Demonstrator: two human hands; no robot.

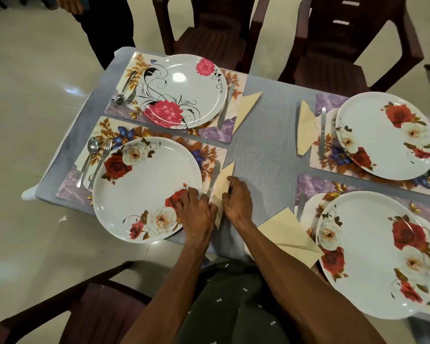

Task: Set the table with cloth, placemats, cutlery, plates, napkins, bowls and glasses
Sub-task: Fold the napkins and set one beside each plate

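Grey cloth (266, 135) covers table, four floral placemats, plate on each. Near-left plate (144, 187): spoon and fork at its left, knife (214, 181) at its right, lying on cream napkin (222, 187). Left hand (196, 212) fingers spread, resting on plate edge by knife. Right hand (237, 199) fingers curled, pinching napkin edge.

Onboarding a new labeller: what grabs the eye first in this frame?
Four big floral plates, above all the pink-flowered plate at far left. Near centre, the left hand and right hand work a cream napkin under a knife, beside the near-left rose plate.
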